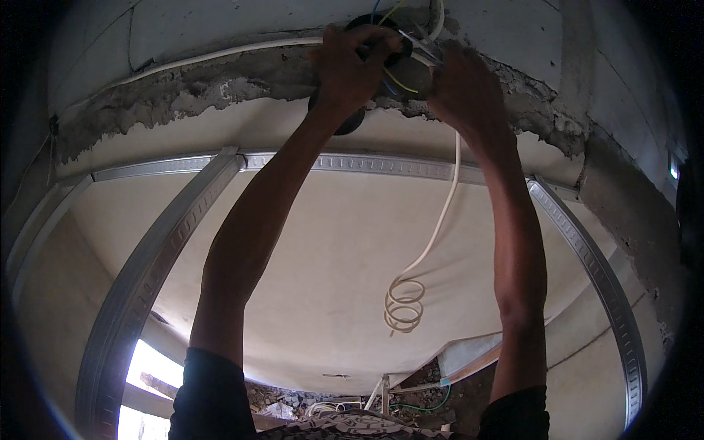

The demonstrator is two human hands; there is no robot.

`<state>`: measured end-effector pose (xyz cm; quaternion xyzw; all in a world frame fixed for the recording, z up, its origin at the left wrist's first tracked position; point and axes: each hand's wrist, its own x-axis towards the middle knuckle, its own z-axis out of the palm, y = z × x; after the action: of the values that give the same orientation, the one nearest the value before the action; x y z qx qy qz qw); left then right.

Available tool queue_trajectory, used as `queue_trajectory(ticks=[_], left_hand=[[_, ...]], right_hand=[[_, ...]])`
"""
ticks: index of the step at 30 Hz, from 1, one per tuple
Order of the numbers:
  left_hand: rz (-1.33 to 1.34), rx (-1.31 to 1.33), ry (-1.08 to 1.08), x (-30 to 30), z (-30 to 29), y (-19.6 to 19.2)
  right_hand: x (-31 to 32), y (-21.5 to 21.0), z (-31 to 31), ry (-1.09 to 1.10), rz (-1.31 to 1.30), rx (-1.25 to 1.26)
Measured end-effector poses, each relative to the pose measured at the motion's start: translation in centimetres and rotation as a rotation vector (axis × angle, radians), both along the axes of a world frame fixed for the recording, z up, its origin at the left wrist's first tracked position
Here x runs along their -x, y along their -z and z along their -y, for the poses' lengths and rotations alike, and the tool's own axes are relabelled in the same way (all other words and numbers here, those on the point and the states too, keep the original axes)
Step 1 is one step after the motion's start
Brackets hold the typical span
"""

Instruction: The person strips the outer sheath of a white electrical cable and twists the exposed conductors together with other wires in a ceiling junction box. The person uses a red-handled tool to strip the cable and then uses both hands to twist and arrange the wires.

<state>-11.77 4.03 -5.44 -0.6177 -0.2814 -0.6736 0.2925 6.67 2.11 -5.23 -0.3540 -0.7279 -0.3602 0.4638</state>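
Both arms reach up to a round black junction box (pixel 364 22) at the ragged top of the wall. My left hand (pixel 350 70) is at the box, its fingers pinched together; what they hold is hidden. Closed around a white cable (pixel 422 59), my right hand (pixel 466 86) is just right of the box. Between the hands, thin blue (pixel 389 88) and yellow-green wires (pixel 401 80) stick out with loose ends. A second dark round object (pixel 347 122) is partly hidden behind my left wrist.
A white cable (pixel 242 50) runs along the wall from the left. Another white cable (pixel 442 224) hangs below my right hand and ends in a loose coil (pixel 404 306). Metal profiles (pixel 158 249) cross the view, with another (pixel 594 268) at right. Rubble (pixel 268 400) lies far below.
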Motion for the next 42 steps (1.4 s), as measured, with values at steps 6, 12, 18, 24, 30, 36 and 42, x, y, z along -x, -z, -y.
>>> queue_trajectory(ticks=[6, 12, 18, 24, 30, 36, 42], left_hand=[[0.047, 0.017, 0.017, -0.2, 0.9, 0.3], [-0.001, 0.024, 0.019, 0.1, 0.4, -0.2], [-0.004, 0.100, 0.205, 0.0, 0.5, -0.3], [0.007, 0.108, 0.250, 0.3, 0.1, -0.5], [-0.034, 0.124, 0.187, 0.5, 0.3, -0.9], [-0.104, 0.177, 0.067, 1.3, -0.6, -1.0], [-0.268, 0.421, 0.045, 1.6, 2.4, -3.0]], right_hand=[[0.8, -0.9, -0.8, 0.019, 0.057, -0.013], [1.4, -1.5, -3.1, -0.012, 0.095, -0.179], [1.3, -1.6, -3.9, -0.081, 0.099, -0.242], [1.6, -2.0, -4.5, -0.221, 0.070, -0.082], [1.3, -2.2, -5.5, -0.278, 0.124, -0.154], [1.5, -2.8, -5.2, -0.234, 0.210, -0.044], [1.3, -2.9, -3.3, -0.182, 0.197, 0.079]])
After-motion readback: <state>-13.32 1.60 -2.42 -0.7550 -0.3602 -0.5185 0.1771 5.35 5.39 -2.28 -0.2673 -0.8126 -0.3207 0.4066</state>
